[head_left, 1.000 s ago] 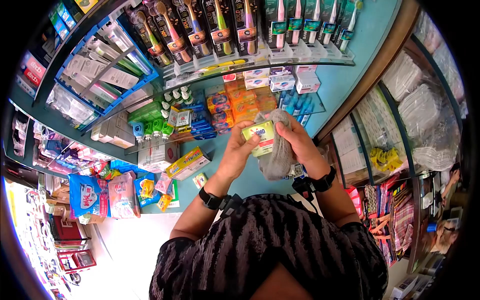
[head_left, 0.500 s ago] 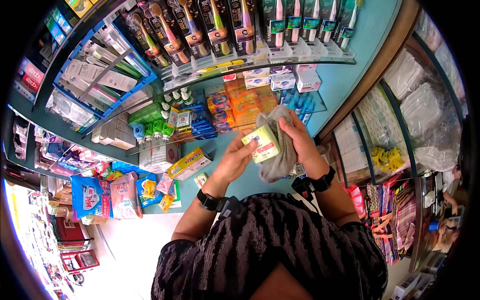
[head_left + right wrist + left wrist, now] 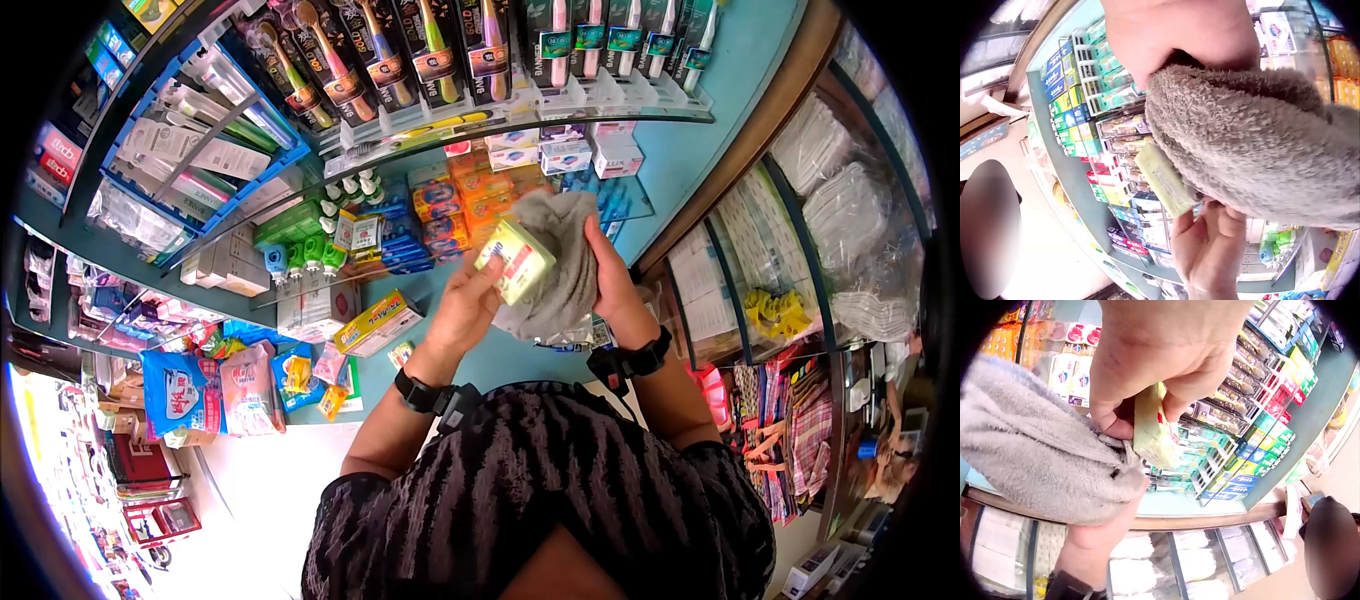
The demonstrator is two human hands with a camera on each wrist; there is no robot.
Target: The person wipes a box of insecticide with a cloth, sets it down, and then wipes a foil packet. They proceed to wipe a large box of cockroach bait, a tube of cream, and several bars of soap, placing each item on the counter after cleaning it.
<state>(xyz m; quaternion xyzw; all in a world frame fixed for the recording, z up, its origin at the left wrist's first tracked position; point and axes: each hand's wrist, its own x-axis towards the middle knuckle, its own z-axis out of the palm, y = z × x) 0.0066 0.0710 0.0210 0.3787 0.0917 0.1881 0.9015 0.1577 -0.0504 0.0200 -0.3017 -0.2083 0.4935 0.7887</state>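
In the head view the left hand (image 3: 466,306) pinches a pale yellow-green soap pack (image 3: 520,262) with red and dark print, tilted against the front of a bunched grey cloth (image 3: 572,262). The right hand (image 3: 614,278) grips the cloth from its right side. The left wrist view shows thumb and fingers of the left hand (image 3: 1160,356) around the pack (image 3: 1152,428), with the cloth (image 3: 1035,444) beside it. Fluffy cloth (image 3: 1247,137) hangs from the right hand (image 3: 1179,37) in the right wrist view, where the pack (image 3: 1163,181) is below and left of it.
Glass shelves hold toothbrushes (image 3: 435,50), orange packs (image 3: 485,205), green bottles (image 3: 300,235) and white boxes (image 3: 566,156). A yellow box (image 3: 378,325) and a small pack (image 3: 401,355) lie on the counter. Bagged goods (image 3: 180,390) stand at left; plastic-wrapped stacks (image 3: 845,215) fill the right.
The soap pack has tilted and sits higher against the cloth. The cloth is spread wider, and the right hand has shifted to its right side with the fingers more upright.
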